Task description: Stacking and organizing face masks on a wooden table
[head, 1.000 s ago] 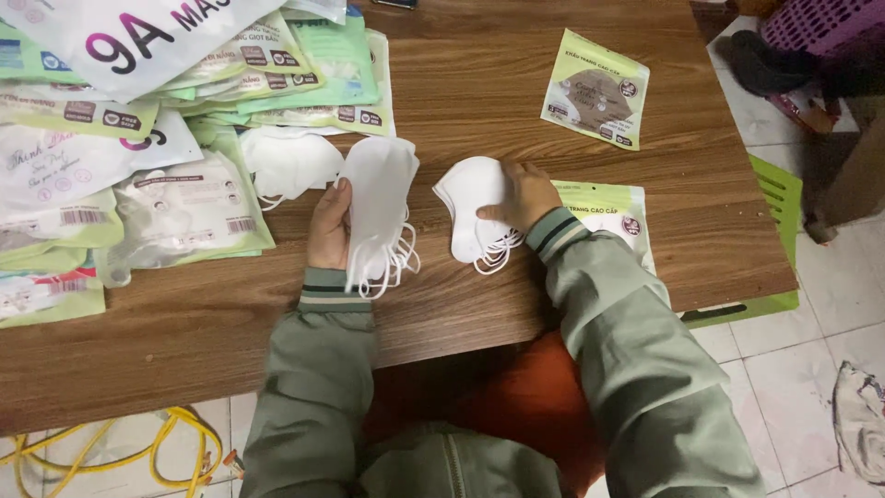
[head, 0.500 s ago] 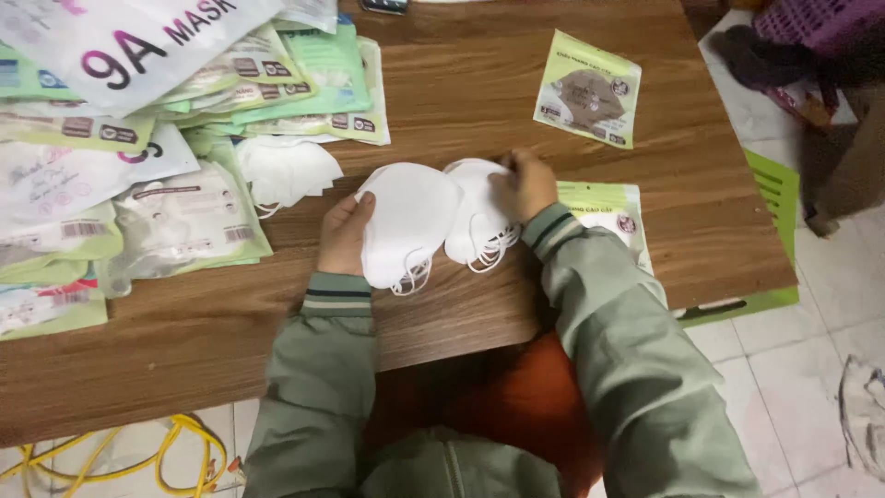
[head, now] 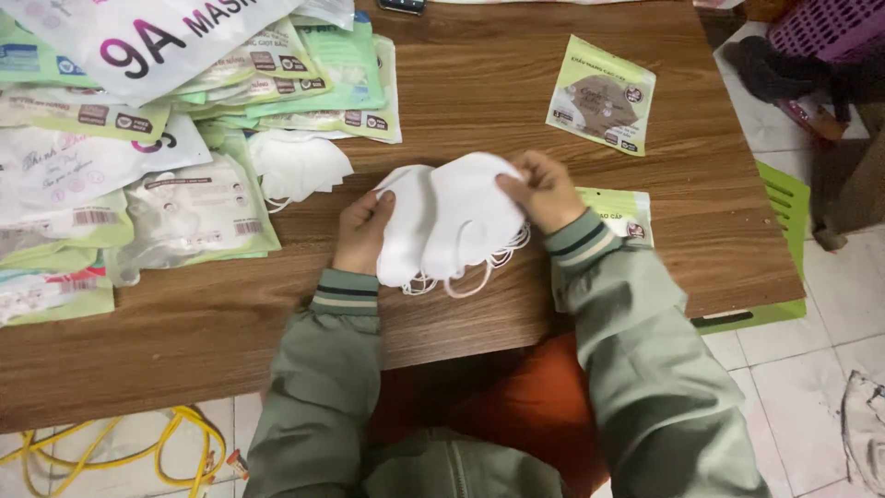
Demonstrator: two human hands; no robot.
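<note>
Stacking white masks gripped by left hand and right hand, count unclear, two green pouches nearby, wooden table.

Hidden or cut off, as I see it:
- My left hand: fingertips tucked behind the white masks.
- My right hand: palm hidden, fingertips pinching the stack.
- Green pouch: mostly under my right sleeve.
- Packet pile: cropped by left and top edges.
- Purple basket: corner only.
- Dark device: cut by top edge.
</note>
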